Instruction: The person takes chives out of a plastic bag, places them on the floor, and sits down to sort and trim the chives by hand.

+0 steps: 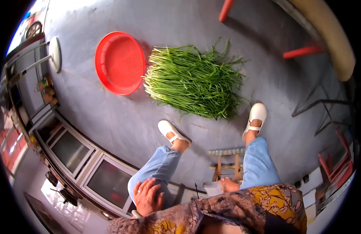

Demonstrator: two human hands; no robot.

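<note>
My left hand (146, 197), with a ring on one finger, lies on my left knee, its fingers spread and holding nothing. Low between my legs, my right hand (229, 185) is partly covered by my patterned top. Its fingers are bent beside a small wooden stool (237, 167) and a pale object (213, 188); what they hold is unclear. On the floor beyond my feet lies a wide pile of long green stalks (194, 82), pale ends to the left. A round red basket (120, 63) stands left of the pile, with nothing in it.
A glass-fronted cabinet (110, 181) runs along the left side. A round-seated stool (54, 54) is at the upper left. Red legs (303, 52) and a tan rounded edge (328, 35) show at the upper right. A red chair frame (339, 160) is at the right.
</note>
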